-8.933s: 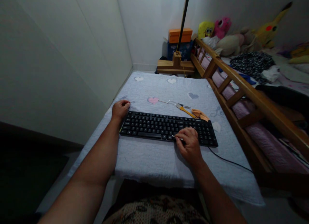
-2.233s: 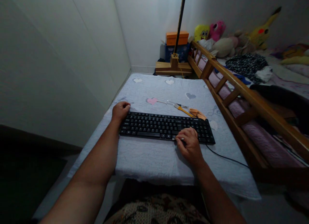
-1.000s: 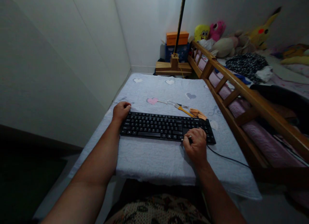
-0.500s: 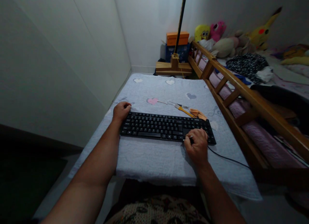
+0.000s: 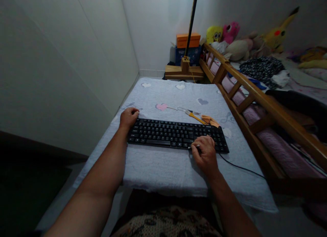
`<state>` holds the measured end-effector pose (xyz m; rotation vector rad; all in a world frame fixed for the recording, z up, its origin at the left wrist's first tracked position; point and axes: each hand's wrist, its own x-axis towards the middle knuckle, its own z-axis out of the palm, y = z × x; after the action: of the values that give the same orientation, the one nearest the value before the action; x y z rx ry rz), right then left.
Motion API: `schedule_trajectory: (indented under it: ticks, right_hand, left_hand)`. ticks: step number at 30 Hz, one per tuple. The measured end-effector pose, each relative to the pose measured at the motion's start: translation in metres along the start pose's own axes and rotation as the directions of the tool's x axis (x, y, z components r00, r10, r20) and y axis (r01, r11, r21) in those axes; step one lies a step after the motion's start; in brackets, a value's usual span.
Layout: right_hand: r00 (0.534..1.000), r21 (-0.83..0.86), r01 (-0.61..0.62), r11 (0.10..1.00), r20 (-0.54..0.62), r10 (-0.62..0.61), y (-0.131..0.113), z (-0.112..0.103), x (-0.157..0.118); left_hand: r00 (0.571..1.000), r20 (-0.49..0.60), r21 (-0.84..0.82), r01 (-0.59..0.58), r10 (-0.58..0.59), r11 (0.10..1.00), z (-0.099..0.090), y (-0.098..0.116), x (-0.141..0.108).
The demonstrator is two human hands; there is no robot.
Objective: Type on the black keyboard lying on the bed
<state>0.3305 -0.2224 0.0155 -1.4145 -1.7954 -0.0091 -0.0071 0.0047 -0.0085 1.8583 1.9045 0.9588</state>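
Note:
A black keyboard (image 5: 163, 132) lies flat across the table. My left hand (image 5: 129, 117) is closed at its back left corner, fingers curled against the edge. Near the front edge, left of the number keys, my right hand (image 5: 205, 151) pinches a thin cotton swab (image 5: 189, 147), its white tip poking out to the left by the lower right keys. Part of the number pad is hidden under this hand. Behind the keyboard lie another thin white swab-like stick (image 5: 172, 108), metal tweezers (image 5: 190, 110), a yellow-handled brush (image 5: 196, 117) and a folded orange cloth (image 5: 209, 120).
A pale cloth with hearts (image 5: 163, 165) covers the table. The keyboard's cable (image 5: 242, 168) runs off to the right. A wooden bed rail (image 5: 258, 97) stands along the right side, a white panel wall (image 5: 84, 59) on the left, and a wooden stand (image 5: 184, 72) beyond the far edge.
My right hand has slid a little to the left along the keyboard's front edge with the cotton swab. My left hand and the keyboard stay in place.

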Motion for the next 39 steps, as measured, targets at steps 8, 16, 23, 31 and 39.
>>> schedule_trajectory:
  ticks: [8,16,23,31,39]
  right_hand:
    - [1.0,0.039,0.024,0.999,0.012,-0.025,-0.0002,-0.0002,0.001]
    - [1.0,0.063,0.025,0.998,0.007,-0.026,0.0011,-0.0004,0.0008]
    - [0.999,0.066,0.016,0.998,0.027,-0.018,0.0014,0.0002,0.0]
    - [0.995,0.084,0.051,0.995,0.076,-0.058,-0.0015,0.0033,0.001]
    - [0.994,0.08,0.033,0.996,0.105,-0.041,-0.0019,0.0029,0.0014]
  left_hand:
    - [1.0,0.002,0.0,-0.005,0.005,1.0,0.0001,-0.0004,-0.0003]
    - [1.0,0.002,-0.008,-0.016,0.016,1.0,0.0001,-0.0001,-0.0004]
    - [1.0,0.001,-0.002,-0.027,0.027,1.0,0.0007,-0.0013,0.0012]
    - [1.0,0.009,0.01,-0.027,0.027,1.0,0.0001,0.0007,0.0009]
    - [0.999,0.015,0.024,-0.028,0.028,0.999,-0.0009,0.004,-0.0005]
